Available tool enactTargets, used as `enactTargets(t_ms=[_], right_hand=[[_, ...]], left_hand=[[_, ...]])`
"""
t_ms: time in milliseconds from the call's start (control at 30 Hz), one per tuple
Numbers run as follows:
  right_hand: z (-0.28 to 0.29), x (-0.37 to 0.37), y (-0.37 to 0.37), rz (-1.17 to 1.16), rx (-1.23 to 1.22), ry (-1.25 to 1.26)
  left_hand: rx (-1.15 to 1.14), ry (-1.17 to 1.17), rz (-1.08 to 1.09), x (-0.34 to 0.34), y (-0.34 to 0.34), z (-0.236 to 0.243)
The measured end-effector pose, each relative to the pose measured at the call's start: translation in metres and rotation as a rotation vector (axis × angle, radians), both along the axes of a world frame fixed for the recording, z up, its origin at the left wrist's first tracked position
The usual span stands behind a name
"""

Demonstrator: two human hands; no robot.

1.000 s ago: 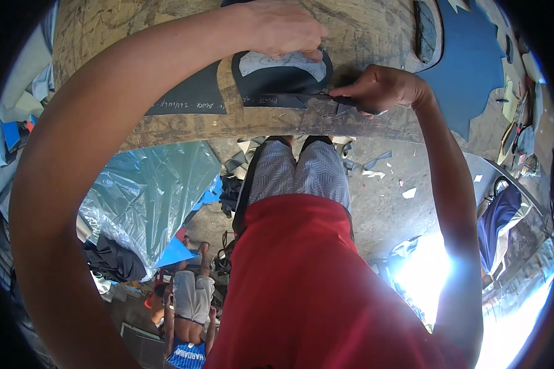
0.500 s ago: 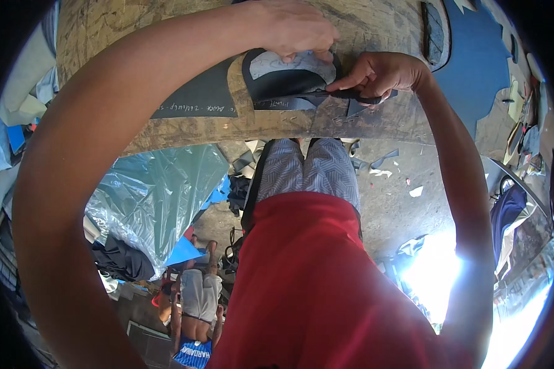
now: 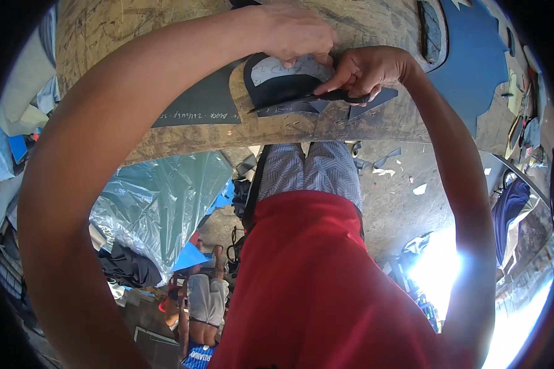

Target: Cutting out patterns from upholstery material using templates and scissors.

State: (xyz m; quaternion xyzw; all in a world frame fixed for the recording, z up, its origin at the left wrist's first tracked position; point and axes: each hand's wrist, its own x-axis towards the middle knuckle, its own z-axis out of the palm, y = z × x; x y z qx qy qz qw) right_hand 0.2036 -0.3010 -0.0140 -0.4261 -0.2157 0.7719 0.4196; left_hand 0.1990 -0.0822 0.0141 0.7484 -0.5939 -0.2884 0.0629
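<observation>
My left hand (image 3: pixel 301 34) reaches over the wooden table with bent fingers pressing on a pale, curved template (image 3: pixel 283 67) that bears handwriting. Under the template lies a black sheet piece (image 3: pixel 277 89) with a rounded outline. In my right hand (image 3: pixel 369 71) is a dark cutting tool (image 3: pixel 283 102) with a long narrow blade, the index finger stretched along it. My fingers hide most of its handle, so whether it is a knife or scissors is unclear. Its blade lies along the black piece's near edge, beside a narrow dark offcut (image 3: pixel 295 109).
A larger dark sheet (image 3: pixel 203 98) with handwriting lies at the left on the wooden table (image 3: pixel 388 126). At the right are a blue sheet (image 3: pixel 471 67) and a dark oblong piece (image 3: pixel 433 34). Plastic-covered material (image 3: pixel 160 197), floor scraps and another person (image 3: pixel 206 298) are below.
My right hand has shifted slightly left with the cutting tool, whose tip now extends past the black piece's left side. The narrow offcut lies lower and farther right. My left hand stays nearly in place.
</observation>
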Motion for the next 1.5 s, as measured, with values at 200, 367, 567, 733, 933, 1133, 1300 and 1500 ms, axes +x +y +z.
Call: enactTargets(t_ms=[200, 367, 567, 733, 933, 1133, 1300, 1500], right_hand=[[0.026, -0.015, -0.002, 0.046, -0.129, -0.045], [0.062, -0.073, -0.054, 0.087, -0.003, -0.206], [0.052, -0.114, -0.19, -0.747, -0.191, -0.138], [0.04, -0.082, -0.189, -0.814, -0.162, -0.171], [0.029, -0.047, -0.164, -0.68, -0.046, -0.064], [0.022, -0.033, -0.156, -0.581, -0.075, -0.117], [0.026, -0.022, -0.146, -0.519, -0.09, -0.122], [0.02, -0.008, -0.151, -0.475, -0.046, -0.07]], left_hand=[[0.152, 0.13, 0.363, -0.024, -0.006, 0.027], [-0.13, -0.011, 0.582, -0.041, 0.016, 0.015], [-0.03, -0.051, 0.713, -0.074, 0.005, 0.018], [0.089, -0.486, 0.595, -0.119, -0.017, 0.009], [0.002, -0.732, 0.856, -0.162, -0.035, -0.015], [-0.143, -0.58, 1.089, -0.173, -0.043, -0.015], [-0.142, -0.539, 1.15, -0.181, -0.04, -0.014], [-0.099, -0.473, 1.178, -0.181, -0.043, -0.012]])
